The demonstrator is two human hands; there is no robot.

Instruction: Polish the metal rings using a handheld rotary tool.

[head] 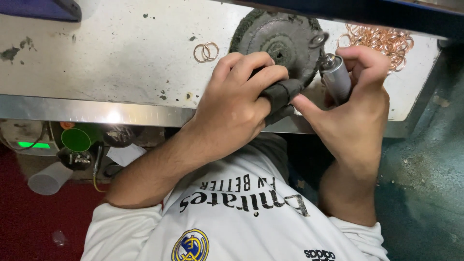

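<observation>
My left hand (232, 106) is curled against the near edge of a dark, grimy round wheel (278, 36) on the metal bench. Its fingers are closed on a black cloth-wrapped piece (282, 94); I cannot tell whether this is a finger guard or a separate pad. My right hand (355, 116) grips a silver cylindrical tool (337, 77), which points at the wheel's right edge. A small metal ring (319, 38) sits at the tool's tip. The right thumb touches the black wrapped piece.
Two linked copper-coloured rings (206, 51) lie on the scuffed white bench top (106, 63), left of the wheel. A pile of several copper rings (382, 41) sits at the back right. Below the bench edge are a white cup (48, 179), a green lit device (34, 144) and cables.
</observation>
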